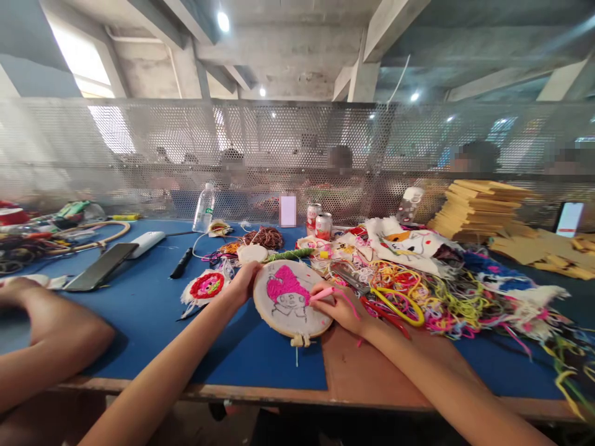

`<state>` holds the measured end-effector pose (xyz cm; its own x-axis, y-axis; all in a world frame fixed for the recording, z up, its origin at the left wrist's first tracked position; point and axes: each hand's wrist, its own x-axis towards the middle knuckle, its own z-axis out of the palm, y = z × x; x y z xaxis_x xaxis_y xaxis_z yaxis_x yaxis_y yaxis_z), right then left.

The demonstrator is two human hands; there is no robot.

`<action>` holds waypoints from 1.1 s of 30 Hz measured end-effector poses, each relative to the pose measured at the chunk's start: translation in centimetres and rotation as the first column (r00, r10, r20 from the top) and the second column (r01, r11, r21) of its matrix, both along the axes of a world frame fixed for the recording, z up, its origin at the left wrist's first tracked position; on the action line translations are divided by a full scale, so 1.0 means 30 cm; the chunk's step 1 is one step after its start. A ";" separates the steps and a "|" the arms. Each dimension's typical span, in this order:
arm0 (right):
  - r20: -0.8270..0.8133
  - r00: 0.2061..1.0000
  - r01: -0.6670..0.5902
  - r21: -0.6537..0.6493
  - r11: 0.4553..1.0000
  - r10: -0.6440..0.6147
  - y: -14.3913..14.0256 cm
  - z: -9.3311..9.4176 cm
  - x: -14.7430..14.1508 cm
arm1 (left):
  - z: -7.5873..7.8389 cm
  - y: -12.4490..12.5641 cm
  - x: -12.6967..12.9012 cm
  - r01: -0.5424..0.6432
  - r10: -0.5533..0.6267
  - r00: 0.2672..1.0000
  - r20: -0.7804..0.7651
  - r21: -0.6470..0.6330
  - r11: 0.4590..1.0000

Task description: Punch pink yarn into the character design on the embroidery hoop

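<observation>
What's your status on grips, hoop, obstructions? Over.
Left grip holding hoop; right grip holding pink tool at cloth. Hood pink, face outlined. Yarn heap close on right.

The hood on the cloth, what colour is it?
The hood is bright pink, as the head view shows.

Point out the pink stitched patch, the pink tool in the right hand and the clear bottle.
Pink stitched patch [286, 284]: head view, on the middle of the stitching.
Pink tool [324, 293]: head view, on its shaft.
Clear bottle [202, 212]: head view, on its body, below the cap.
</observation>
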<state>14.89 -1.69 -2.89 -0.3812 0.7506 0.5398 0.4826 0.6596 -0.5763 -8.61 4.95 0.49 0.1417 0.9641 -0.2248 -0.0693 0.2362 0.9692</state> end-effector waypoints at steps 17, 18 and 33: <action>-0.012 0.997 -0.067 0.227 0.972 0.072 -0.028 0.014 0.021 | 0.074 -0.055 0.026 0.086 -0.012 0.980 -0.200 0.364 0.927; -0.012 0.997 -0.074 0.253 0.965 0.080 -0.029 0.015 0.022 | 0.080 -0.057 0.026 0.085 -0.007 0.979 -0.202 0.379 0.921; 0.047 0.999 0.008 0.254 0.967 -0.020 -0.077 0.070 0.018 | 0.100 -0.066 0.026 0.098 0.020 0.971 -0.239 0.473 0.876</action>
